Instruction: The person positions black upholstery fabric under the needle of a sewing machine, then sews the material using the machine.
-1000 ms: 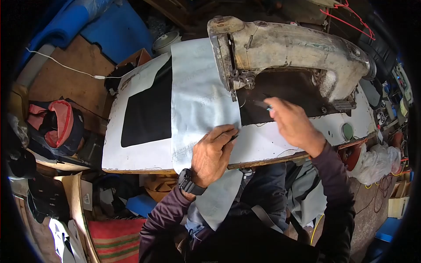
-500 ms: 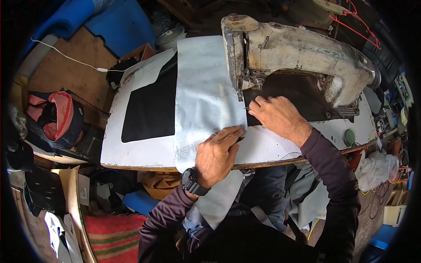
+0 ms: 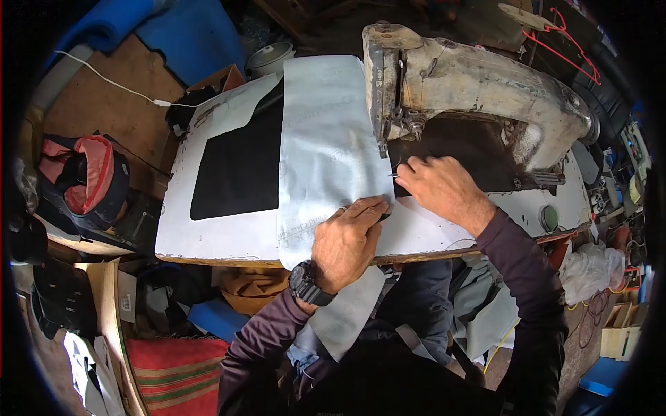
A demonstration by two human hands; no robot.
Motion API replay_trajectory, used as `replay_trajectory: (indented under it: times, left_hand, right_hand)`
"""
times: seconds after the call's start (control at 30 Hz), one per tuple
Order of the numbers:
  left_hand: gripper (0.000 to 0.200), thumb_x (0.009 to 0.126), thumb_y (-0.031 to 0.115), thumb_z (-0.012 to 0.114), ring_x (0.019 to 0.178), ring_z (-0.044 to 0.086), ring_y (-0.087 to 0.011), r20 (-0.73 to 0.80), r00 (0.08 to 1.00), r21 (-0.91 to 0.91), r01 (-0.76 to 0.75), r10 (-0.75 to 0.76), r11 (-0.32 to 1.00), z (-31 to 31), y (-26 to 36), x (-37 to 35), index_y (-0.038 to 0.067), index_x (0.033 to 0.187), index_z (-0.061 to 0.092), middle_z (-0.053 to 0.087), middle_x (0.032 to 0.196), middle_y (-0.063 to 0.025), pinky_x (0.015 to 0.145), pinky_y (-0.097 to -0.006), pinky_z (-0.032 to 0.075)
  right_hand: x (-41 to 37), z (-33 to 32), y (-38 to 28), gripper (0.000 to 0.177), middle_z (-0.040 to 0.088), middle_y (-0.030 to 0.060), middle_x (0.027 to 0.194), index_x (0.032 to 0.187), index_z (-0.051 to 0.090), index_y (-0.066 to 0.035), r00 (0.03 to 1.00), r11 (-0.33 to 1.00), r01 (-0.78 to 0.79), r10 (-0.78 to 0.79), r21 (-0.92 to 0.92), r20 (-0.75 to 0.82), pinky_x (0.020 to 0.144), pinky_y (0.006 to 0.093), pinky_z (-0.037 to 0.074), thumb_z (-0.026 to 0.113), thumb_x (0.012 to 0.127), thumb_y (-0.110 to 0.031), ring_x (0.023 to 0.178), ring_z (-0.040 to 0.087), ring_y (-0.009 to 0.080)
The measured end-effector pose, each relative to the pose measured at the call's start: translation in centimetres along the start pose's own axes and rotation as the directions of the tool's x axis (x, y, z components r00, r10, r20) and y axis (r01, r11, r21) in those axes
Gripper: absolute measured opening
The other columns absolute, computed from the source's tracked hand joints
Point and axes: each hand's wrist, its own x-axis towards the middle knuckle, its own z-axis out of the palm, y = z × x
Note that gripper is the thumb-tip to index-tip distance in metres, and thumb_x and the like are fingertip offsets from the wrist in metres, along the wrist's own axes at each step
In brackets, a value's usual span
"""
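Note:
A long pale blue-grey sheet (image 3: 326,132) with faint printed lettering lies across the sewing table, its right edge beside the machine's needle area. My left hand (image 3: 347,239), with a black watch on the wrist, grips that edge near the front, fingers together on top. A bit of black shows by its fingertips. Just below the sewing head, my right hand (image 3: 444,188) is closed in a pinch on a small thin metal tool (image 3: 393,175). Its tip meets the sheet's edge; the rest is hidden in the fingers. The old, worn sewing machine (image 3: 479,76) stands behind the right hand.
Black material (image 3: 236,173) lies on the white tabletop (image 3: 208,239), left of the sheet. A round green-lidded tin (image 3: 549,218) sits at the right. Beyond the table's left end are an open bag (image 3: 87,184) and a white cable (image 3: 104,80).
The view has shifted slightly, so the machine appears a little further right. Both hands keep nearly the same places at the sheet's edge, with the metal tip still against it.

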Motion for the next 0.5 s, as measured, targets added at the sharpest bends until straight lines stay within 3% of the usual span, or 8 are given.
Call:
replay_trajectory:
  times: [0.07, 0.27, 0.5]
  left_hand:
    - [0.032, 0.093, 0.003, 0.072, 0.110, 0.076, -0.0337, -0.004, 1.000, 0.005, -0.003, 0.003, 1.000, 0.1, -0.1, -0.1, 0.005, 0.125, 0.077, 0.076, 0.131, -0.0111, 0.092, -0.0422, 0.063]
    - [0.030, 0.094, 0.004, 0.071, 0.109, 0.077, -0.0328, -0.015, 1.000, 0.012, -0.006, 0.006, 1.000, 0.2, -0.1, -0.1, 0.005, 0.124, 0.078, 0.077, 0.130, -0.0105, 0.091, -0.0413, 0.063]
    - [0.029, 0.095, 0.004, 0.071, 0.107, 0.077, -0.0324, -0.032, 0.999, 0.019, -0.015, 0.016, 1.000, 0.3, -0.3, 0.0, 0.004, 0.123, 0.078, 0.077, 0.129, -0.0107, 0.090, -0.0408, 0.063]
  right_hand:
    - [0.1, 0.0, -0.1, 0.025, 0.069, 0.0069, 0.086, 0.097, 0.063, -0.008, 0.995, 0.999, -0.003, 0.006, -0.039, 0.097, 0.065, 0.0407, 0.059, 0.067, 0.106, -0.031, 0.079, 0.074, 0.0258]
    - [-0.5, -1.2, -0.4, 0.025, 0.070, 0.0069, 0.083, 0.097, 0.063, -0.009, 0.999, 0.999, 0.006, -0.004, 0.031, -0.044, 0.062, 0.0407, 0.058, 0.065, 0.107, -0.031, 0.076, 0.074, 0.0260]
    - [-0.8, -1.7, -0.5, 0.025, 0.070, 0.0070, 0.086, 0.098, 0.063, -0.009, 0.997, 1.000, -0.009, 0.011, -0.017, 0.077, 0.064, 0.0421, 0.057, 0.066, 0.106, -0.032, 0.078, 0.074, 0.0270]
